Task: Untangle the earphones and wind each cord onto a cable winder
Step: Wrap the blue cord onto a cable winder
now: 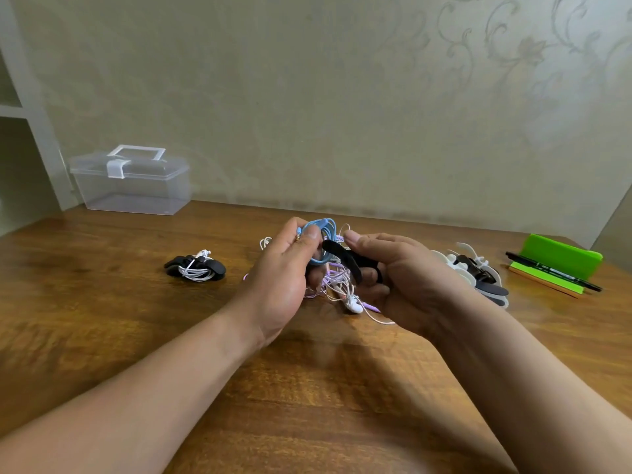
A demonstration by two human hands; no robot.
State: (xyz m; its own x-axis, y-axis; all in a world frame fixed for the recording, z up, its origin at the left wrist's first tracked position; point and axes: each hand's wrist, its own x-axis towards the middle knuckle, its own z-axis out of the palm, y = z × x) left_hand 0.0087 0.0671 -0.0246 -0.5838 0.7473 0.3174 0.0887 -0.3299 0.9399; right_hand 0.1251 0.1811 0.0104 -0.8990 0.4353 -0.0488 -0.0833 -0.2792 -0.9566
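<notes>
The wooden bench [102,336] carries a clear lidded box [131,184] far left, a heap of spare winders [475,271] on the right, a purple-and-white tangle [337,285] in the middle and one wound white set [195,267] on the left. Both forearms reach in from the near edge, palms facing, above the tangle. The left hand [284,278] pinches a coiled blue earphone cord [323,234]. The right hand [393,278] curls round a black cable winder [345,260] that touches the coil. If the pinch eases before the winder closes, the coil will likely spring open and drop into the tangle.
</notes>
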